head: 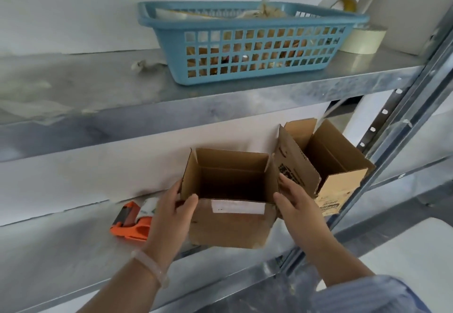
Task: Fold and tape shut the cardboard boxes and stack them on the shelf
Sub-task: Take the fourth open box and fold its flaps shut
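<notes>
An open cardboard box (230,224) with a white label stands at the front edge of the lower metal shelf (61,251), its flaps up. My left hand (171,212) grips its left wall, thumb on the front face. My right hand (296,205) holds its right side by the raised printed flap. A second open cardboard box (340,185) stands just behind and to the right, against the shelf post. An orange tape dispenser (131,222) lies on the shelf left of my left hand.
On the upper shelf (98,87) sit a blue plastic basket (245,43) with loose items and a roll of pale tape (362,39). A slotted steel upright (397,121) rises at the right. A white wall backs both shelves.
</notes>
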Demonstrator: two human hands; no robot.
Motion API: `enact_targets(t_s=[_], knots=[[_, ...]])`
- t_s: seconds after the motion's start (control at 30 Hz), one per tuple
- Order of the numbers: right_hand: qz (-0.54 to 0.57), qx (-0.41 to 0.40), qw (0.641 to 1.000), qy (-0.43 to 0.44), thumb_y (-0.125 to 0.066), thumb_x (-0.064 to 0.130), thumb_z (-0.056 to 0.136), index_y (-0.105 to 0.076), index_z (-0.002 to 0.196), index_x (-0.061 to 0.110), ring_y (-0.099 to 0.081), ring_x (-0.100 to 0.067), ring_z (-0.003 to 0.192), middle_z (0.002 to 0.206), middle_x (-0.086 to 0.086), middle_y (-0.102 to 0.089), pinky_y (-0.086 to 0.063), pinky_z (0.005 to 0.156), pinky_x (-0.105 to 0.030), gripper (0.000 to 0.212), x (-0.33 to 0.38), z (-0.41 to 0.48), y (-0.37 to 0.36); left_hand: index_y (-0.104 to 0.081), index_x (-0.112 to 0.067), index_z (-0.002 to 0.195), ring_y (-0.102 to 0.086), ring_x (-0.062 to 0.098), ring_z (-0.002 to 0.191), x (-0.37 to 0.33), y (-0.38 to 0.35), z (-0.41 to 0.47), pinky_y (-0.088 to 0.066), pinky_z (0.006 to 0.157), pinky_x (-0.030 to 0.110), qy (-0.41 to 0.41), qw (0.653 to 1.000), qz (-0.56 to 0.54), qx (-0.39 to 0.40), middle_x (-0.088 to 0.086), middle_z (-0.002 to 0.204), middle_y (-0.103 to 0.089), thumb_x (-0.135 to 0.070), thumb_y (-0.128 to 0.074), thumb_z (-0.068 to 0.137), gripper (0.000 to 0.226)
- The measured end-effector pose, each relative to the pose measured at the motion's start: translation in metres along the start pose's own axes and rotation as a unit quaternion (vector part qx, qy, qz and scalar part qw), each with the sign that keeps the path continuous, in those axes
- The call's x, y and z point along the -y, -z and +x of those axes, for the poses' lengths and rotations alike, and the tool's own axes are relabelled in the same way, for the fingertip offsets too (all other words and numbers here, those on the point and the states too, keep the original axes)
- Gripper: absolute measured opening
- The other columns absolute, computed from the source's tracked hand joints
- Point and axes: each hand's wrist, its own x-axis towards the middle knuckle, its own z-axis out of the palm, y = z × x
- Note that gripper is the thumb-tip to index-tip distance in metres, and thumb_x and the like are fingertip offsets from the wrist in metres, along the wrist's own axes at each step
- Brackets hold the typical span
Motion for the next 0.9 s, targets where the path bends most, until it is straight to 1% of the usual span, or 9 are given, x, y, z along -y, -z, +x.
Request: enact_targets(t_s=[0.1, 0.2, 0.3, 0.4, 0.5, 0.63, 0.77, 0.83, 0.9], knots=[[0.027, 0.062, 0.997, 0.036, -0.048, 0.048, 0.097, -0.038, 0.128, 0.065, -0.051, -0.002, 0.121, 0.123, 0.029, -0.057, -0.045, 0.105, -0.034, 0.037, 0.003, 0.003, -0.001, -0.033, -0.075, 0.121, -0.056, 0.011, 0.117, 0.007, 0.004, -0.008, -0.055, 0.093, 0.04, -0.039, 0.998, 0.052, 0.018, -0.018, 0.124, -0.058, -0.082, -0.047, 0.075, 0.048], [-0.038, 0.108, 0.99, 0.079, -0.057, 0.066, 0.079, -0.017, 0.132, 0.072, -0.049, -0.006, 0.127, 0.136, 0.026, -0.049, -0.044, 0.108, -0.041, 0.066, 0.001, 0.003, -0.001, -0.027, -0.055, 0.142, -0.05, 0.01, 0.126, 0.019, 0.012, -0.011, -0.054, 0.096, 0.04, -0.064, 0.991, 0.117, 0.015, -0.016, 0.136, -0.052, -0.086, -0.048, 0.07, 0.081], [-0.117, 0.111, 0.979, 0.126, -0.071, 0.048, 0.081, -0.006, 0.135, 0.069, -0.052, -0.007, 0.125, 0.139, 0.022, -0.046, -0.048, 0.105, -0.036, 0.086, -0.009, 0.01, -0.003, -0.017, -0.054, 0.142, -0.048, 0.008, 0.127, 0.021, 0.018, -0.01, -0.05, 0.1, 0.032, -0.087, 0.981, 0.173, 0.028, -0.017, 0.139, -0.048, -0.074, -0.049, 0.074, 0.078], [-0.162, 0.107, 0.97, 0.144, -0.072, 0.045, 0.082, -0.024, 0.137, 0.054, -0.052, -0.006, 0.122, 0.135, 0.019, -0.047, -0.049, 0.103, -0.03, 0.074, -0.005, 0.018, -0.003, -0.011, -0.044, 0.148, -0.046, 0.012, 0.129, 0.022, 0.018, -0.005, -0.048, 0.101, 0.029, -0.093, 0.971, 0.22, 0.021, -0.01, 0.144, -0.045, -0.072, -0.044, 0.074, 0.086], [-0.179, 0.069, 0.962, 0.196, -0.072, 0.042, 0.084, -0.046, 0.121, 0.049, -0.041, -0.001, 0.128, 0.141, 0.024, -0.035, -0.039, 0.107, -0.023, 0.046, -0.004, 0.029, -0.001, -0.005, -0.059, 0.142, -0.042, 0.011, 0.132, 0.026, 0.022, -0.001, -0.049, 0.103, 0.036, -0.104, 0.974, 0.201, 0.002, -0.009, 0.15, -0.038, -0.069, -0.05, 0.077, 0.08], [-0.204, 0.072, 0.947, 0.239, -0.075, 0.038, 0.083, -0.06, 0.094, 0.045, -0.034, 0.0, 0.134, 0.151, 0.02, -0.029, -0.034, 0.11, -0.022, 0.02, -0.004, 0.034, -0.003, -0.032, -0.052, 0.136, -0.032, -0.001, 0.122, 0.023, 0.025, 0.002, -0.04, 0.104, 0.024, -0.168, 0.941, 0.294, 0.003, -0.013, 0.144, -0.033, -0.066, -0.047, 0.079, 0.06], [-0.172, 0.111, 0.944, 0.257, -0.078, 0.029, 0.081, -0.061, 0.079, 0.041, -0.032, 0.017, 0.128, 0.144, 0.045, -0.019, -0.027, 0.099, -0.001, 0.021, -0.005, 0.038, 0.001, -0.027, -0.054, 0.138, -0.032, 0.002, 0.129, 0.026, 0.023, 0.003, -0.032, 0.106, 0.022, -0.176, 0.933, 0.314, 0.022, -0.011, 0.153, -0.03, -0.067, -0.046, 0.081, 0.062], [-0.131, 0.154, 0.947, 0.25, -0.08, 0.024, 0.079, -0.067, 0.078, 0.039, -0.029, 0.016, 0.132, 0.145, 0.046, -0.016, -0.032, 0.103, -0.009, 0.02, -0.005, 0.041, 0.005, -0.018, -0.062, 0.138, -0.032, 0.0, 0.132, 0.031, 0.021, 0.002, -0.034, 0.109, 0.023, -0.189, 0.929, 0.314, 0.049, -0.016, 0.152, -0.031, -0.071, -0.047, 0.084, 0.062], [-0.129, 0.187, 0.941, 0.252, -0.081, 0.023, 0.078, -0.071, 0.083, 0.039, -0.027, 0.007, 0.139, 0.153, 0.035, -0.014, -0.036, 0.108, -0.02, 0.02, -0.005, 0.043, 0.006, -0.013, -0.067, 0.136, -0.034, -0.008, 0.125, 0.033, 0.02, 0.001, -0.032, 0.103, 0.015, -0.186, 0.926, 0.32, 0.076, -0.025, 0.141, -0.037, -0.073, -0.044, 0.081, 0.063]])
